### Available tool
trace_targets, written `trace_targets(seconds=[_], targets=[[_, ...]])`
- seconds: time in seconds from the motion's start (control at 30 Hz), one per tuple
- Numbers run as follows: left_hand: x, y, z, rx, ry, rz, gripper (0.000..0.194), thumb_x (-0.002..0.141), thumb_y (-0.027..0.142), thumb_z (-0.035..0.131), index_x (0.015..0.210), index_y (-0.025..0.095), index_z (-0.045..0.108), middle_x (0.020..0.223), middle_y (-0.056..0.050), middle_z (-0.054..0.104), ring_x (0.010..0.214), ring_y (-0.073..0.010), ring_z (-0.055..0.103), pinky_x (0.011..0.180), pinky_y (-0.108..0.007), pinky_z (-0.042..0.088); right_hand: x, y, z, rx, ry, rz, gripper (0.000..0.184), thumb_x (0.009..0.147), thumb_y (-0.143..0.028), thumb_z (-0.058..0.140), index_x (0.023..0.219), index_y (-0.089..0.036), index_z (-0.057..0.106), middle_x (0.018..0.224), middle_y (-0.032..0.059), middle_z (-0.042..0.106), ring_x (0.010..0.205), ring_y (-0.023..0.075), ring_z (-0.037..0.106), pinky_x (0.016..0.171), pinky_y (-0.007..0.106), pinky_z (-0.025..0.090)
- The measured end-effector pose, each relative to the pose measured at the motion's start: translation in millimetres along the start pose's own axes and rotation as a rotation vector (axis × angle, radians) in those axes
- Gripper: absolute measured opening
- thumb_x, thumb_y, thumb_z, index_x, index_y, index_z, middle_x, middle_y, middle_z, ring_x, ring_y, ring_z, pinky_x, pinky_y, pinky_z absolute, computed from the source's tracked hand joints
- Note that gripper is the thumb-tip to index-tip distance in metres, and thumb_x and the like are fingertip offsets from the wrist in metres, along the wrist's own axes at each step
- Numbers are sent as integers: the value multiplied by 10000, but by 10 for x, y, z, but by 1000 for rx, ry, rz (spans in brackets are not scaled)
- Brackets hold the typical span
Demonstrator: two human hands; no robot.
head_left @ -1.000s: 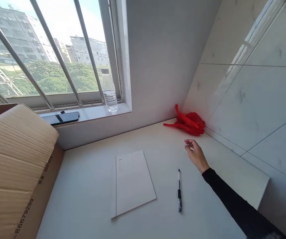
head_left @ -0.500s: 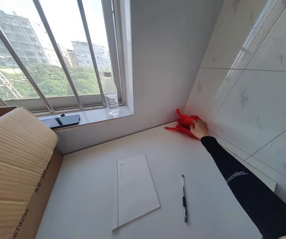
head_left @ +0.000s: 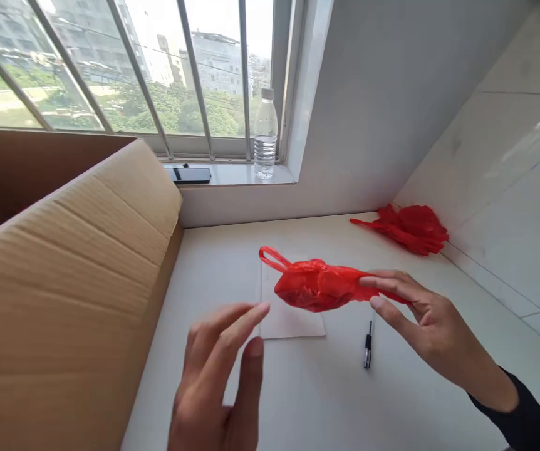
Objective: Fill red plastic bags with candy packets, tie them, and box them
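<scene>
A crumpled red plastic bag (head_left: 317, 285) with a loop handle hangs in the air over the table. My right hand (head_left: 418, 313) has it by its right end, between thumb and fingers. My left hand (head_left: 218, 376) is raised at the lower middle, thumb and fingers apart, just short of the bag and holding nothing. Beneath the bag lies a white booklet (head_left: 293, 322), partly covered by it. A black pen (head_left: 368, 347) rests on the table to the booklet's right. Another red plastic bag (head_left: 411, 228) lies in the back right corner.
An open cardboard box (head_left: 86, 269) takes up the left side. On the windowsill stand a water bottle (head_left: 265, 138) and, lying flat, a phone (head_left: 192, 175). Window bars (head_left: 195, 81) are behind them, and a tiled wall (head_left: 500, 181) bounds the right.
My right hand has lifted one red bag out of the corner and brought it nearer, over the booklet. My left hand has come into view. The view has turned left.
</scene>
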State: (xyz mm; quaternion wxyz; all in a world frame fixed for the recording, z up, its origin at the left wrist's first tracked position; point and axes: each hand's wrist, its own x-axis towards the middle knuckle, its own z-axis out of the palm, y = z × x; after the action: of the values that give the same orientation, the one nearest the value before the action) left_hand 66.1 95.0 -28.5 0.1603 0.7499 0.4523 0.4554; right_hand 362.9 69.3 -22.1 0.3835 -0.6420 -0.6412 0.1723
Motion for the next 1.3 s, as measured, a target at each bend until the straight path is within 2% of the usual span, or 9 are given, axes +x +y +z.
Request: trace_targets(seconds=[0.13,0.23,0.33,0.53,0.67,0.87,1.0,1.17,1.3], targets=[[78,-151,92,105,-411,-32,302,1004,177,488,1237,278,650,1259,-53,668,1281,-286,528,1224,-644,198,-364,-124,407,96,-244,1,270,1039,-441,544,1284,-401,650,1359,8,617,1240,230,596,1009,371,564],[-99,-311,125,43,-551,-164,210,1004,148,471,931,231,650,900,5,695,909,-195,635,1153,-597,346,-451,-111,517,53,-300,5,244,1044,-452,513,1232,-385,653,1320,22,635,1180,229,629,675,272,634],[-281,-318,103,-6,-545,-219,189,1035,201,436,939,231,596,947,-8,677,922,-193,622,935,-450,524,-441,-114,519,-64,-206,-64,191,1032,-439,521,1167,-357,629,1301,32,640,1147,244,644,529,272,610],[-544,-25,176,-109,-645,-116,331,921,264,655,1229,268,535,1233,-60,608,1105,-251,562,947,-459,521,-479,-210,487,-231,-400,-376,181,1030,-204,499,1166,-306,561,1163,25,653,1121,210,647,1253,661,198],[-744,83,390,-38,-642,5,495,704,131,789,1149,183,577,1163,-112,636,1027,-307,560,903,-534,516,-616,-102,425,-334,-549,-368,380,961,-132,544,1283,-331,523,1278,48,601,1200,238,611,1214,700,254],[-819,35,516,-36,-626,20,200,937,69,462,856,213,575,866,-36,664,831,-221,554,828,-448,515,-700,117,441,-374,-576,-323,250,969,-187,580,1187,-307,562,1238,54,603,1176,260,619,1203,741,217],[-770,-35,312,-241,-568,-196,185,1040,236,424,947,259,582,872,22,673,792,-168,593,961,-416,483,-663,112,436,-294,-568,-338,164,1008,-213,565,1142,-302,537,1104,11,636,1052,206,646,1242,683,180],[-749,-197,1,-273,-482,-590,310,1025,506,450,876,271,585,813,20,651,631,-159,498,523,-265,370,-666,72,416,-194,-387,-257,83,1051,-228,487,984,-272,506,863,-40,606,770,161,609,1226,594,288],[-757,-280,-100,-263,-484,-580,325,1023,521,452,870,261,571,774,18,619,638,-160,496,526,-260,362,-727,-50,531,-105,-397,-219,24,1035,-293,547,1021,-279,536,912,-10,625,885,212,622,1137,554,399]])
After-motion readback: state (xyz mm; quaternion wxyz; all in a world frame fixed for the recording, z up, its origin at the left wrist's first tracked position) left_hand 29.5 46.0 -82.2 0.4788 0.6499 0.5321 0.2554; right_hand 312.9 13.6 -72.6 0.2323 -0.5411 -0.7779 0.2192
